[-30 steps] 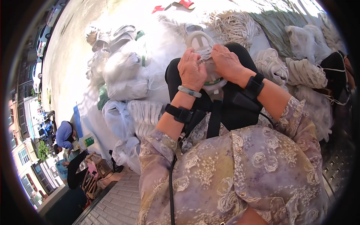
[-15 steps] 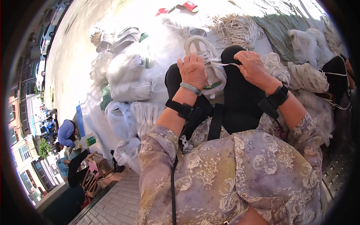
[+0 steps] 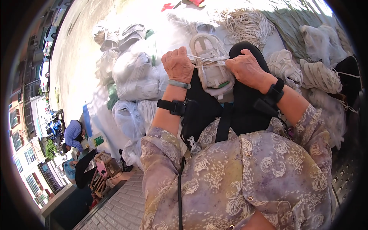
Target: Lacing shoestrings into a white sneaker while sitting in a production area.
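Observation:
A pale grey-white sneaker (image 3: 214,74) with a green patch rests between my knees, its toe pointing away from me. White shoelace (image 3: 211,60) runs across its upper, with ends drawn out to both sides. My left hand (image 3: 177,65), left of the shoe, is closed in a fist on one lace end. On the other side my right hand (image 3: 247,68) is closed close against the shoe, with the lace running into its fingers. The fingertips of both hands are curled out of sight.
Bundles of white laces (image 3: 247,27) and pale shoe parts (image 3: 320,76) lie around my legs. Plastic bags (image 3: 132,74) stand at the left. A red shoe piece (image 3: 197,2) lies at the far edge. Another person (image 3: 73,134) in blue bends near a wooden stool (image 3: 102,172).
My left hand has moved left, off the shoe, pulling its lace end outward. The right hand has come in closer to the shoe. The lace now crosses the shoe more tightly.

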Tool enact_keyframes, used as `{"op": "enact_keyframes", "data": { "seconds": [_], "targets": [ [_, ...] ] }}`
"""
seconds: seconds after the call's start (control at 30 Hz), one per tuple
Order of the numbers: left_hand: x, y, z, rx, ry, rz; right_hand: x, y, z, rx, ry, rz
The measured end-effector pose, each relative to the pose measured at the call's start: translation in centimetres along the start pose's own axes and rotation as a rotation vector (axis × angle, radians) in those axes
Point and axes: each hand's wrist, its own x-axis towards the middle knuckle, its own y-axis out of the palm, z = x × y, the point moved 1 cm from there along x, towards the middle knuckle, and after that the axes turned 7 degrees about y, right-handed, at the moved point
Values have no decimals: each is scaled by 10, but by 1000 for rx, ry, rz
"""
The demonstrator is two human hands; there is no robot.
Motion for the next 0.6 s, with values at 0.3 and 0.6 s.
{"op": "enact_keyframes", "data": {
  "seconds": [0.3,0.6],
  "targets": [
    [-17,-11,46,-563,-686,-401,-42,-33,-36,-135,-6,-332],
    [-44,28,-14,-940,-896,-137,-166,-94,-132,-430,336,-541]
  ]
}}
